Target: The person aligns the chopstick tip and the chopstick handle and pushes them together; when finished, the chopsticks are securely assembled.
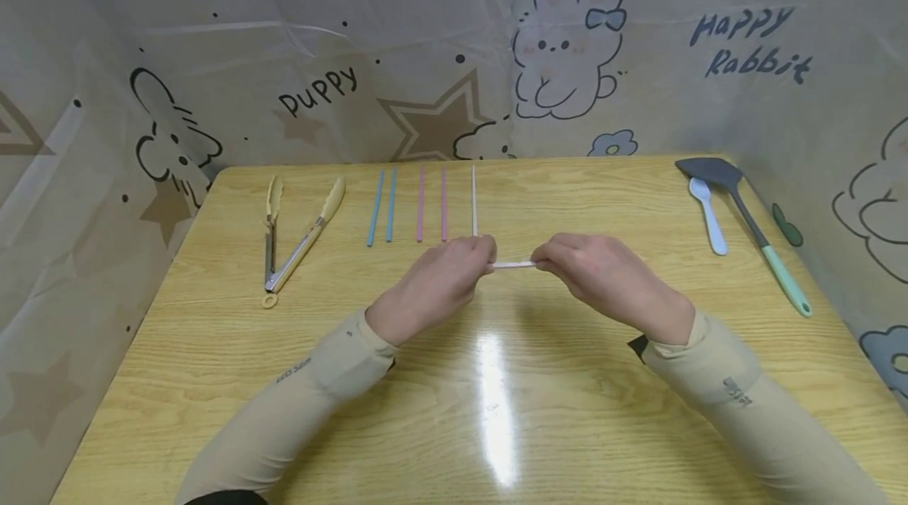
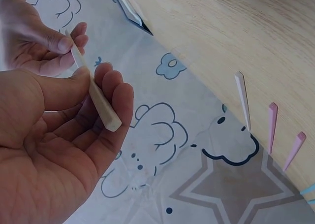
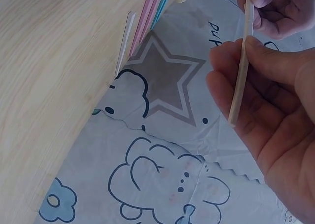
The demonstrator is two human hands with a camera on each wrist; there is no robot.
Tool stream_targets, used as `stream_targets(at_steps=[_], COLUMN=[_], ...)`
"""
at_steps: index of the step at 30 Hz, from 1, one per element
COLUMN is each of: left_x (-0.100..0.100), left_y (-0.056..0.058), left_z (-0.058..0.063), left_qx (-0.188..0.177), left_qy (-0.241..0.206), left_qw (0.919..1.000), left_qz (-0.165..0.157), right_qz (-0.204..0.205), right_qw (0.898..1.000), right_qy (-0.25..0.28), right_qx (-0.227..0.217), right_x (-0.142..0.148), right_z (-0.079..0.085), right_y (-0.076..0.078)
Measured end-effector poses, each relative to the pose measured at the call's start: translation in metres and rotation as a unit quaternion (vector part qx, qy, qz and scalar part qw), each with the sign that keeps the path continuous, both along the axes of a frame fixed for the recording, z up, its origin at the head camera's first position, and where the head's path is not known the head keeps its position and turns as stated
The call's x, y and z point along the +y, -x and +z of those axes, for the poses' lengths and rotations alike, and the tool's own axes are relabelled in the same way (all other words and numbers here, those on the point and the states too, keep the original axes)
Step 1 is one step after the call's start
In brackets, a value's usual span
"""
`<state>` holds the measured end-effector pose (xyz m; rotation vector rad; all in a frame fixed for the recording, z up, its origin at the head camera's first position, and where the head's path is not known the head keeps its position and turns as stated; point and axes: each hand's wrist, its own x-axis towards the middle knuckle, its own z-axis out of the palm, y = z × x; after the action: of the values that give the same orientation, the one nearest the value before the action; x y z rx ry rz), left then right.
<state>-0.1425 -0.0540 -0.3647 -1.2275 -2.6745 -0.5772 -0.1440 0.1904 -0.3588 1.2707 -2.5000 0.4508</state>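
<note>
Both hands hold one white chopstick [image 1: 512, 265] level above the table, one hand toward each end. My left hand [image 1: 441, 275] pinches it between thumb and fingers, its squared end [image 2: 105, 111] lying across the fingers. My right hand [image 1: 610, 276] pinches the other part, and that end [image 3: 237, 98] lies along the curled fingers in the right wrist view. Just beyond the left hand lies a second white chopstick [image 1: 474, 202]. To its left lie two pink chopsticks [image 1: 444, 204] and two blue chopsticks [image 1: 390, 206], all pointing away from me.
Spread-open tongs [image 1: 294, 257] lie at the left of the wooden table [image 1: 567, 426]. At the right are a light blue spoon [image 1: 709, 217] and a grey spatula with a green handle [image 1: 783, 280]. A printed cloth [image 1: 426, 32] hangs behind the table and at its sides.
</note>
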Motion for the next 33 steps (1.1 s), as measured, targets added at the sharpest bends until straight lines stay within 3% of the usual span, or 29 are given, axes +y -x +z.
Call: stream_targets(at_steps=[17,33], left_x=[0.006,0.011], left_y=[-0.002,-0.004], left_z=[0.001,0.002], left_qx=[0.019,-0.002], left_qy=[0.003,0.029], left_qw=[0.9998,0.9992], left_qz=[0.004,0.026], right_qz=[-0.004,-0.001], right_qw=[0.999,0.999], right_qy=[0.004,0.016], right_qx=[0.032,0.046], right_x=[0.000,-0.003], right_z=[-0.003,-0.005], right_y=[0.001,0.003])
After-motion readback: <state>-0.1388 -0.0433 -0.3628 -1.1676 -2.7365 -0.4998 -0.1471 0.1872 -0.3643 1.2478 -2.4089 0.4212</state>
